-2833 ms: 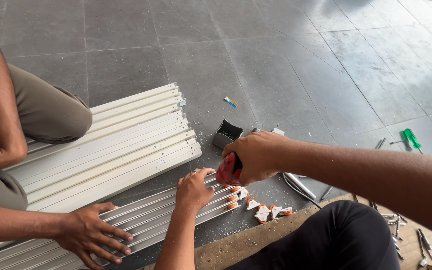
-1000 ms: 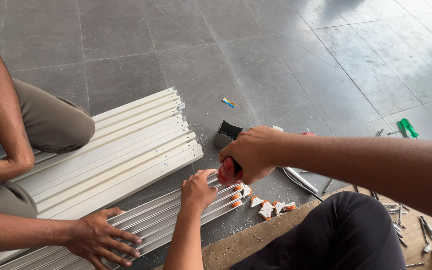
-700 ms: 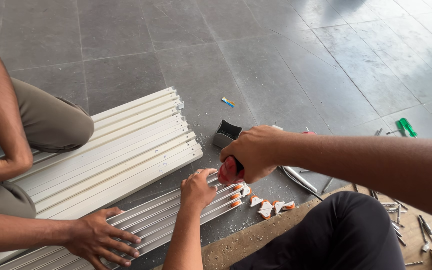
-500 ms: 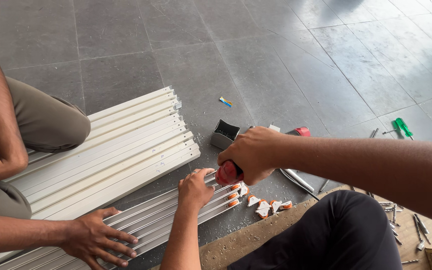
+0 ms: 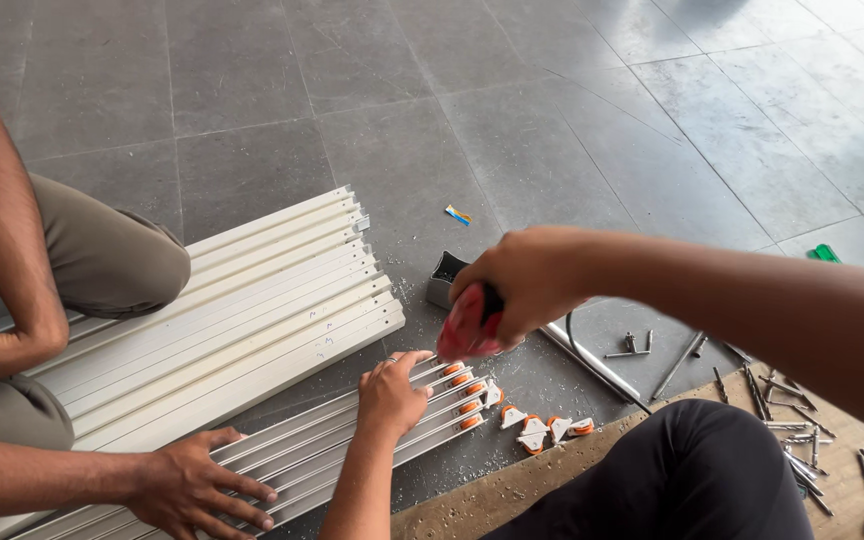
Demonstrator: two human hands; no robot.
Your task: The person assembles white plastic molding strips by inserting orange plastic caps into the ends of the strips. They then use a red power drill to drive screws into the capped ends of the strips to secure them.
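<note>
red-handled tool (image 5: 467,322): clamped in the right hand (image 5: 522,285), its fingers wrapped tight around the handle; the working end points down and is hidden just under those fingers.
grey rails (image 5: 352,445): a flat bundle on the floor, right beneath the left hand (image 5: 392,392); the left fingers lie together, pressed flat on the bundle, gripping nothing.
orange-and-white rollers, fitted (image 5: 464,390): in the rail ends, just beyond the left fingertips and below the right fingers.
loose rollers (image 5: 547,430): on the floor, near the rail ends, off to the right of the left fingers.
cream rails (image 5: 222,320): a wider stack, just beside the grey bundle, beyond the left fingers.
other person's hand (image 5: 197,490): spread on the grey bundle, well behind the left fingers.
floor (image 5: 552,120): grey tiles, screws (image 5: 792,440) scattered under the right forearm.
</note>
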